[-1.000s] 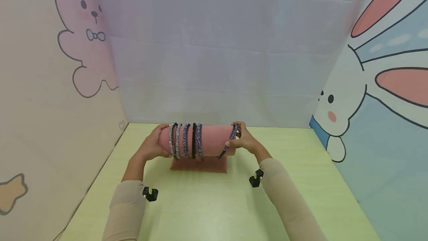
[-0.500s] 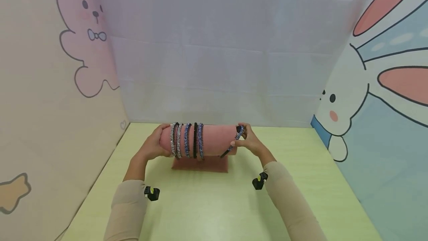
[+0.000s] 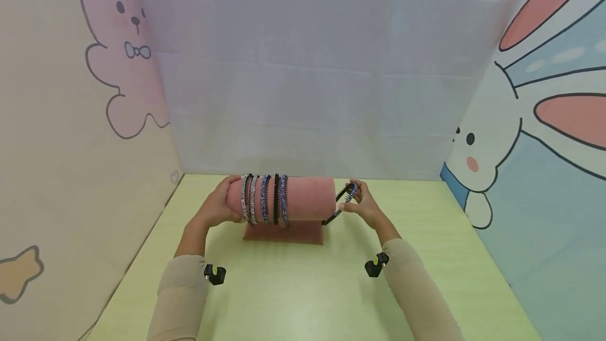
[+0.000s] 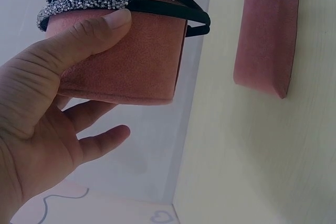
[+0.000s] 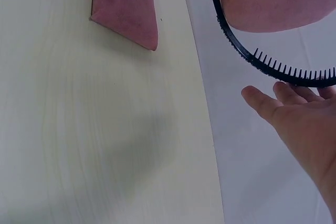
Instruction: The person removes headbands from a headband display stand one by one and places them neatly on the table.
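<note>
A pink velvet headband stand (image 3: 310, 199), a horizontal roll on a flat base (image 3: 284, 233), stands on the table. My left hand (image 3: 214, 207) grips the roll's left end. In the left wrist view, its thumb lies across the roll beside a silver glitter headband (image 4: 84, 3), while the other fingers are behind or below. My right hand (image 3: 368, 207) holds a blue glitter headband (image 3: 352, 193) with comb teeth just beyond the roll's right end. In the right wrist view, that black-backed band curves below the roll's end, fingertips at its outer side.
Several headbands, silver, blue and one plain black (image 3: 276, 199), sit around the roll's left half. The pale yellow-green table (image 3: 284, 293) ends at a white back wall (image 3: 303, 93). Cartoon-printed walls stand on both sides.
My right hand has moved right, drawing the blue glitter headband off the roll's right end. The left hand stays on the left end of the headband stand.
</note>
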Demonstrator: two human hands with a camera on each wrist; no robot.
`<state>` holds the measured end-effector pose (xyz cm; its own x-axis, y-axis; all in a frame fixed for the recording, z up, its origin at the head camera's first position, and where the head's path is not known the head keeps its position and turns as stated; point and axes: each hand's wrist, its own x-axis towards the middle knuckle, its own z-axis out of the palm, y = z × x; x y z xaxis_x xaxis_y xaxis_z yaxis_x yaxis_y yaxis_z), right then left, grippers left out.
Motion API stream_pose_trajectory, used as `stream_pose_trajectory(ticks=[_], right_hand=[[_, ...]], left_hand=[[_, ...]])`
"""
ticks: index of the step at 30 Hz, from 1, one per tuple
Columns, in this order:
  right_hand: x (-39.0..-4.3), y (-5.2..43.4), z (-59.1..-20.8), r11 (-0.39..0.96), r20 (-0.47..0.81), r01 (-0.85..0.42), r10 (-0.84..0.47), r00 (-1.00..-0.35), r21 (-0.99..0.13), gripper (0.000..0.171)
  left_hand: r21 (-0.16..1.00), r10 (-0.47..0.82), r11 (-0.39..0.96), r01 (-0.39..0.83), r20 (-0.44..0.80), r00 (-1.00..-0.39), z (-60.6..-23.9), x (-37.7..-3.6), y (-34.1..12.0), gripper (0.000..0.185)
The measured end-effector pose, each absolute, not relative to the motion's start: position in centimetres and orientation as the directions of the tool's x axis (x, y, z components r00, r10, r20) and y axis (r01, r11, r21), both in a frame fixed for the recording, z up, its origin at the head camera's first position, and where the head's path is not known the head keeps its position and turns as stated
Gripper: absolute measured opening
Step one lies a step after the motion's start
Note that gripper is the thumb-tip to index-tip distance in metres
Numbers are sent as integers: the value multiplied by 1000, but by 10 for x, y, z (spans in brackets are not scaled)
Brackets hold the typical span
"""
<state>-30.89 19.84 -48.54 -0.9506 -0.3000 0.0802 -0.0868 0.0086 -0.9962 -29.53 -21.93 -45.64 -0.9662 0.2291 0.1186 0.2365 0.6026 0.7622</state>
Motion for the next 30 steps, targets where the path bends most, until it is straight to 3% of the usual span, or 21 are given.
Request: stream_pose_trajectory(ticks=[22,30], right_hand=[[-292,209,-493,7,135,-137,-118,-984,-991,91],[-276,203,-479,83,118,-124,-80,-990,-989,88]], left_hand=[[763,228,599,244,130,-965,-457,-294,-219,113],[764,224,596,248,138,-965,-457,-293,-219,113]])
